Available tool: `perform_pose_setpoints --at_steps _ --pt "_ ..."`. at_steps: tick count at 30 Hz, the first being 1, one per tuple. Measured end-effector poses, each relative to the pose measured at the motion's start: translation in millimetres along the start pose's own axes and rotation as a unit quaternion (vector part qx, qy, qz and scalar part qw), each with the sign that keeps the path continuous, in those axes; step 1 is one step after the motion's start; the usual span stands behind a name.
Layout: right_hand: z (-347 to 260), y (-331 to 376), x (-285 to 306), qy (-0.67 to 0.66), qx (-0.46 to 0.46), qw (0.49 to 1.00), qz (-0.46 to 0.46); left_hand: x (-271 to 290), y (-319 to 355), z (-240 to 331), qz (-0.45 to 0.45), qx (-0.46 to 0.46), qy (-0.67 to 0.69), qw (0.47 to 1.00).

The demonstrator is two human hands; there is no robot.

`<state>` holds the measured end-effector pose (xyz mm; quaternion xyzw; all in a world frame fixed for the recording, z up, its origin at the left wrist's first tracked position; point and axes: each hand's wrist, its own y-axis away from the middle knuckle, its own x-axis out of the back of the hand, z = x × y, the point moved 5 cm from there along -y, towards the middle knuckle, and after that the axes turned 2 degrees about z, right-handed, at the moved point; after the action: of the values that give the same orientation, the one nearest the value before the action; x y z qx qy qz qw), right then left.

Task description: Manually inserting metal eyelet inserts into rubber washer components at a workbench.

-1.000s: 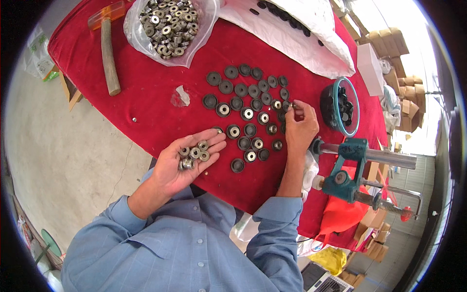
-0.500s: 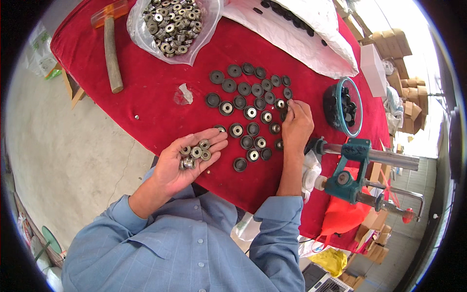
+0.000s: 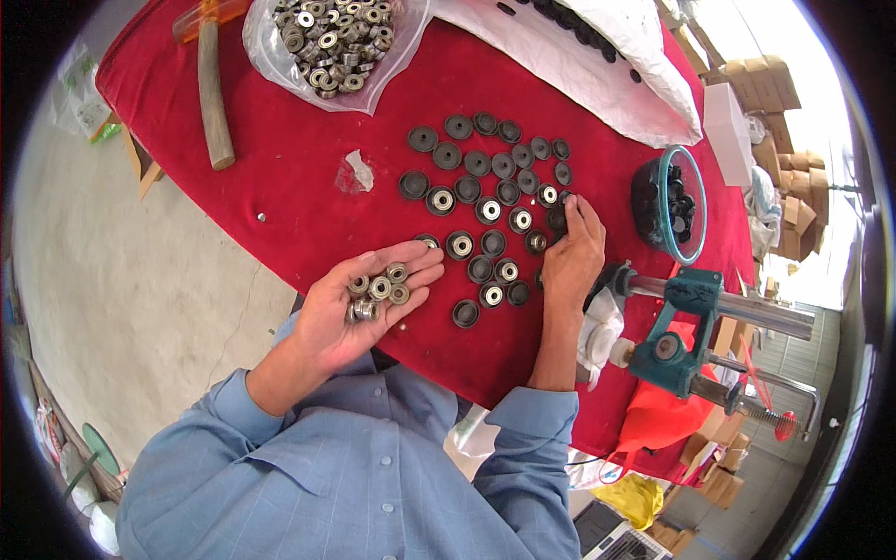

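Note:
My left hand (image 3: 359, 301) lies palm up over the near edge of the red cloth, cradling several small metal ball bearings (image 3: 380, 287). Rows of black round caps (image 3: 478, 163) are spread on the cloth between and beyond my hands. Metal bearings sit in some of them, such as a bearing (image 3: 488, 210) in the middle. My right hand (image 3: 576, 257) is at the right end of the rows, its fingers drawn together and fingertips down at a dark cap. Whatever they pinch is mostly hidden. One cap with a bearing is partly covered by my left fingertips.
A clear bag of bearings (image 3: 327, 47) and a hammer (image 3: 215, 93) lie at the far left. Far right are a white sack (image 3: 588, 84) with black pieces and a blue-rimmed tub (image 3: 686, 252). A green metal press (image 3: 677, 341) stands right of my right hand.
The table's contents have shifted slightly right in the picture. My right fingertips have moved a little from beside a bearing-fitted cap to a dark cap by it. My left hand still holds the bearings.

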<state>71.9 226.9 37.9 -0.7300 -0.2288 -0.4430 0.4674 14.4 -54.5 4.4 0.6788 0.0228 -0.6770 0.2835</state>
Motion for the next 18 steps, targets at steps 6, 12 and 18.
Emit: perform_pose_setpoints --at_steps 6,12,18 --pt "2.4 -9.1 0.1 0.036 -0.001 0.999 -0.035 1.1 0.0 -0.7 0.003 -0.005 0.021 1.0" --pt "5.6 -0.7 -3.5 0.026 -0.004 0.999 -0.026 6.4 -1.1 -0.7 -0.014 -0.009 0.031 0.999" --pt "21.3 8.0 19.5 -0.124 -0.128 0.982 0.058 4.6 -0.2 -3.3 -0.036 -0.013 -0.007 0.999"
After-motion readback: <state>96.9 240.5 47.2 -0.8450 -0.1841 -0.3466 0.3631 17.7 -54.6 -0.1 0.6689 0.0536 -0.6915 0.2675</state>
